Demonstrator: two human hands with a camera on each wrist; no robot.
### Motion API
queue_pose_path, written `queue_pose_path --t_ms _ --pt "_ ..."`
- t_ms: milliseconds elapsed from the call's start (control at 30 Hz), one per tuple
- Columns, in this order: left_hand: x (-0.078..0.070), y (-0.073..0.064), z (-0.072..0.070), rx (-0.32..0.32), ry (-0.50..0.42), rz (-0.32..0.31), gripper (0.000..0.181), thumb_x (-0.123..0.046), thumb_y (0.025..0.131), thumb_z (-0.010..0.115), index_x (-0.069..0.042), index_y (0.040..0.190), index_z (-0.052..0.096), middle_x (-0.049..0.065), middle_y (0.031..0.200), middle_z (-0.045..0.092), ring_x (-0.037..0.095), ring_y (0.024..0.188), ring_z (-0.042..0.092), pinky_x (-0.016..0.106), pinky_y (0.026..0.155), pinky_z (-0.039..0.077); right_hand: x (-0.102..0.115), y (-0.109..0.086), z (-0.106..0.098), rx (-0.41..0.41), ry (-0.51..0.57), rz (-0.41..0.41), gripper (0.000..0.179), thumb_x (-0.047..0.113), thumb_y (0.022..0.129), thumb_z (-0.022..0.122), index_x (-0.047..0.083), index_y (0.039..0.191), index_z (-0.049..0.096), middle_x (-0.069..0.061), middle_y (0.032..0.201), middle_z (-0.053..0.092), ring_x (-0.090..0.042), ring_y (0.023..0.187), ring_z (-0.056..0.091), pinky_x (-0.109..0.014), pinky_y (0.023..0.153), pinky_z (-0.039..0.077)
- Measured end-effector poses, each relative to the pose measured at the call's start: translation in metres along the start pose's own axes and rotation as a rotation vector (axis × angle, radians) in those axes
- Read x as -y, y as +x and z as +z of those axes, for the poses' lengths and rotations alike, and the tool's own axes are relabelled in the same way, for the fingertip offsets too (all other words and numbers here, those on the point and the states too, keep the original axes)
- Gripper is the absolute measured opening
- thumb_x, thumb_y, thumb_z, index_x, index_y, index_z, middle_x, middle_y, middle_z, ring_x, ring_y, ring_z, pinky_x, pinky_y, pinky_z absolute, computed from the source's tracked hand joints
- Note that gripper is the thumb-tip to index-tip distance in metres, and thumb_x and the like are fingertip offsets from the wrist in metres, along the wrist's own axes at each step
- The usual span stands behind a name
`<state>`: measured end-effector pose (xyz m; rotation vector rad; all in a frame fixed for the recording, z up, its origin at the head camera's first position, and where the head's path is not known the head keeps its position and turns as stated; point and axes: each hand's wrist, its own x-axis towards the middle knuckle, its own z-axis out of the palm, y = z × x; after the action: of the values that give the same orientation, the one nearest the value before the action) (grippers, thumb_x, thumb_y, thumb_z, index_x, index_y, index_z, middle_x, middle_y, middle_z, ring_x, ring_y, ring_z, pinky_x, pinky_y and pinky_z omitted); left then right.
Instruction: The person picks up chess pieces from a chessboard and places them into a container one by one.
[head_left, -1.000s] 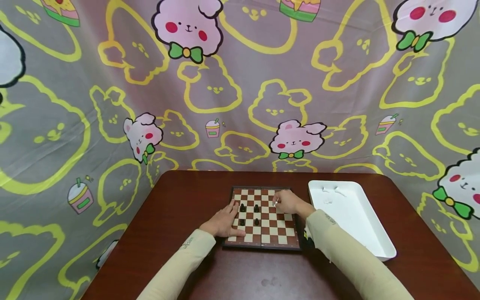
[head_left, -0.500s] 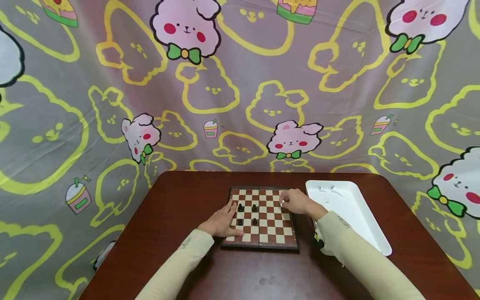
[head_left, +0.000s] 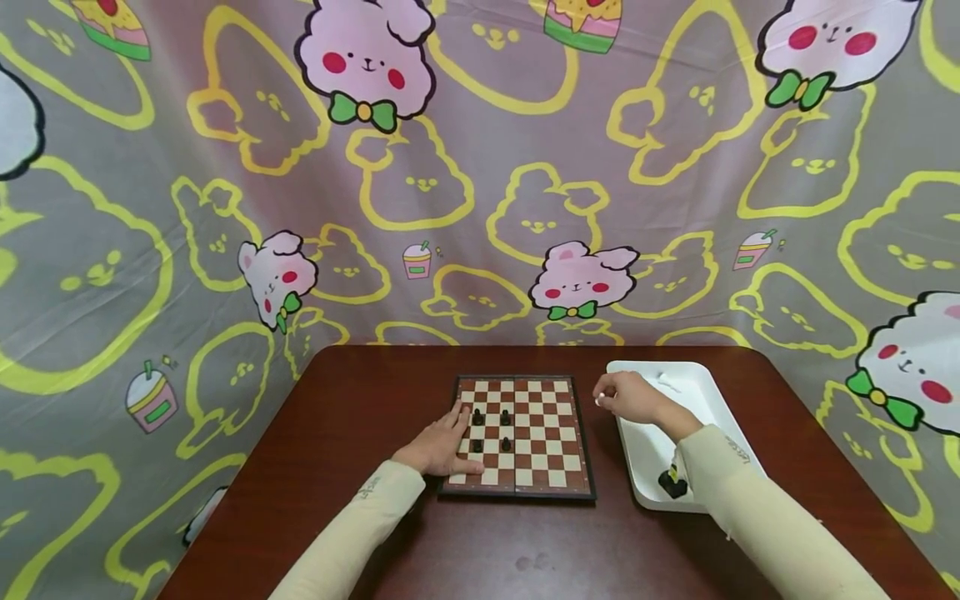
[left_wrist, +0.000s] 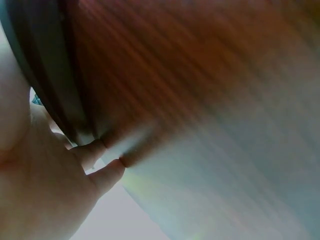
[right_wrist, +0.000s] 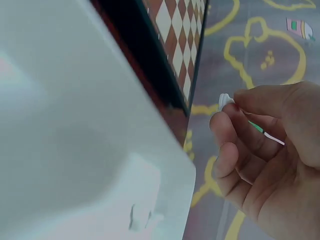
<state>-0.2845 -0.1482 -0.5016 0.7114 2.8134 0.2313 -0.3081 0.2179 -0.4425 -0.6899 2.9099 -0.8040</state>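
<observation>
My left hand [head_left: 442, 446] rests on the left edge of a brown-and-cream chessboard [head_left: 551, 432], fingers stretched out and thumb spread over the near squares. In the left wrist view its fingers [left_wrist: 108, 176] lie along the board's dark edge [left_wrist: 47, 65]. Several black chess pieces [head_left: 506, 445] stand on the board's left half, beside this hand. Over the left rim of a white tray [head_left: 645, 479], my right hand [head_left: 633, 397] pinches a small white chess piece [right_wrist: 226, 101] between thumb and fingertips. Most of that piece's body is hidden by the fingers.
White pieces [head_left: 666, 381] lie at the tray's far end, partly behind the right hand. Both board and tray sit on a dark red-brown table [head_left: 375, 392]. A cartoon-printed curtain [head_left: 465, 208] hangs behind the table and along its sides.
My right hand has lifted off the board's right half and moved right to the tray, carrying the white chess piece. The left hand stays on the board's edge. The view shifts slightly.
</observation>
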Motion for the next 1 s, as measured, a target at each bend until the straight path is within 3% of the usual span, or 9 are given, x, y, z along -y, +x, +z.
queue_pose_path --t_ms 300,633,800,1000 --pt "0.001 0.000 0.001 -0.007 0.006 0.006 0.111 -0.072 0.078 0.056 0.000 0.151 0.012 0.020 0.156 0.004 0.034 0.139 0.022 0.045 0.106 0.030 -0.025 -0.016 -0.019 -0.040 0.002 0.026 0.006 0.004 0.087 0.061 0.000 0.089 0.065 -0.006 0.068 0.063 -0.009 0.056 0.055 -0.028 0.053 0.043" --pt "0.001 0.000 0.001 -0.004 0.004 0.008 0.111 -0.072 0.078 0.055 0.000 0.151 0.013 0.020 0.156 0.003 0.034 0.139 0.021 0.046 0.106 0.030 -0.058 -0.033 -0.026 -0.009 0.031 0.104 0.009 0.005 0.087 0.060 -0.002 0.090 0.066 -0.009 0.073 0.064 -0.012 0.059 0.059 -0.029 0.056 0.047" --pt "0.002 0.000 0.000 -0.002 0.008 0.009 0.111 -0.072 0.078 0.055 -0.001 0.151 0.012 0.019 0.156 0.003 0.034 0.139 0.020 0.045 0.106 0.029 -0.073 -0.040 -0.032 -0.004 0.053 0.100 0.010 0.007 0.087 0.060 -0.002 0.088 0.065 -0.008 0.071 0.061 -0.013 0.058 0.058 -0.029 0.053 0.046" --pt "0.002 0.000 0.000 0.010 0.001 0.014 0.111 -0.072 0.078 0.055 -0.001 0.151 0.011 0.020 0.156 0.002 0.034 0.139 0.020 0.046 0.106 0.029 -0.083 -0.046 -0.036 0.018 0.046 0.190 0.013 0.007 0.088 0.059 -0.003 0.093 0.065 -0.008 0.075 0.062 -0.016 0.062 0.059 -0.032 0.057 0.047"
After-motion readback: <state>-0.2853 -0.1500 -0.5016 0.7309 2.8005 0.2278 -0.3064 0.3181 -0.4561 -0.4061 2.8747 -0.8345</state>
